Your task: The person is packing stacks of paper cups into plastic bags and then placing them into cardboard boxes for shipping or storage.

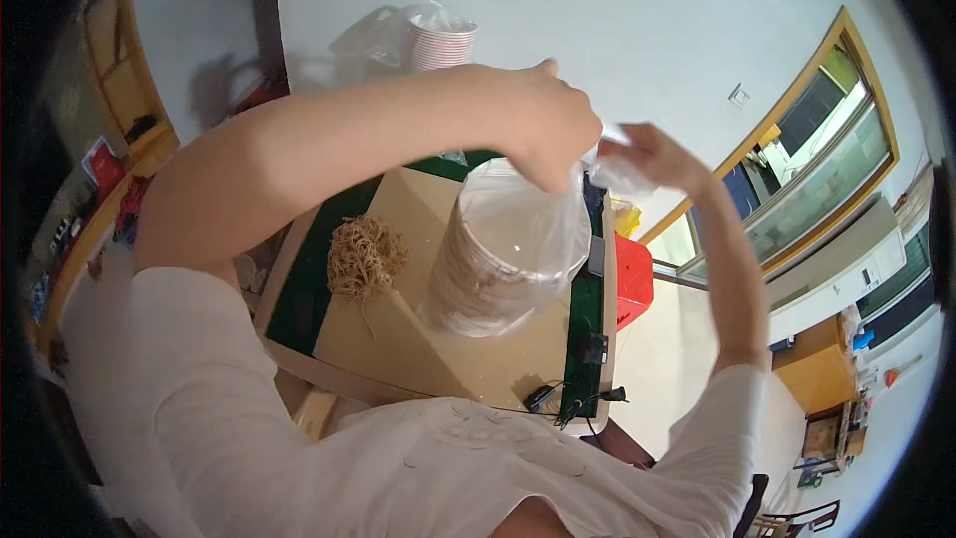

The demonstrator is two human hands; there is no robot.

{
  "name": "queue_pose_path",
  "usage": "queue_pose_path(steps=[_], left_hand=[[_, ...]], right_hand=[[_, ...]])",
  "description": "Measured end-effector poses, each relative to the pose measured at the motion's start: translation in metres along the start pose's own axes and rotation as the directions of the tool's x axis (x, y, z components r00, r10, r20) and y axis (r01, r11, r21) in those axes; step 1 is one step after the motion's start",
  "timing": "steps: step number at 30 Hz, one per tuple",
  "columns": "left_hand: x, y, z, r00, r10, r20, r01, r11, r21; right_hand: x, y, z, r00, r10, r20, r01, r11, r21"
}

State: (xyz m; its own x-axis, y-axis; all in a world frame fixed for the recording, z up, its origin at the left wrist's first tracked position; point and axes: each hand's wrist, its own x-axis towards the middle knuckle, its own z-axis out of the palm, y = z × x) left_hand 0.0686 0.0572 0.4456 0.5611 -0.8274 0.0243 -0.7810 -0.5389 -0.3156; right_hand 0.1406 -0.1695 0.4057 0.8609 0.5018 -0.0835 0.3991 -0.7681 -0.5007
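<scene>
A stack of large white paper tubs [488, 284] stands on the cardboard in front of me, inside a clear plastic bag [563, 214]. The bag's mouth is pulled up and to the right, above the stack. My left hand [558, 125] reaches across the table and is closed on the gathered plastic. Just right of it, my right hand [657, 157] pinches the loose end of the same bag. Some fingers of both hands are hidden by the plastic and the backs of the hands. Left of the tubs lies a tangled bundle of tan twine [365, 257].
The cardboard sheet [398, 359] covers part of a green tabletop [299, 309]. Against the wall stands another striped stack of paper tubs [441, 45] with plastic around it. Black adapters with cords [543, 397] lie at the right corner. A red stool [634, 279] is beyond the right edge.
</scene>
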Motion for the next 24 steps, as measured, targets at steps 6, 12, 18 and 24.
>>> queue_pose_path(steps=[6, 12, 18, 24], left_hand=[[-0.004, -0.025, 0.066, 0.974, -0.221, 0.054, 0.005, -0.217, -0.976], [-0.01, 0.005, 0.101, 0.921, -0.387, -0.038, -0.261, -0.544, -0.798], [-0.012, 0.012, 0.083, 0.969, -0.247, -0.029, -0.139, -0.442, -0.886], [-0.001, 0.014, 0.085, 0.947, -0.314, -0.071, -0.032, 0.129, -0.991]], right_hand=[[-0.032, -0.004, 0.056, 0.95, -0.205, -0.237, 0.302, 0.799, 0.52], [-0.061, 0.005, 0.113, 0.863, -0.241, -0.444, 0.357, 0.913, 0.197], [-0.058, -0.032, 0.093, 0.818, -0.225, -0.53, 0.335, 0.934, 0.12], [-0.054, -0.039, 0.088, 0.806, -0.286, -0.518, 0.306, 0.951, -0.049]])
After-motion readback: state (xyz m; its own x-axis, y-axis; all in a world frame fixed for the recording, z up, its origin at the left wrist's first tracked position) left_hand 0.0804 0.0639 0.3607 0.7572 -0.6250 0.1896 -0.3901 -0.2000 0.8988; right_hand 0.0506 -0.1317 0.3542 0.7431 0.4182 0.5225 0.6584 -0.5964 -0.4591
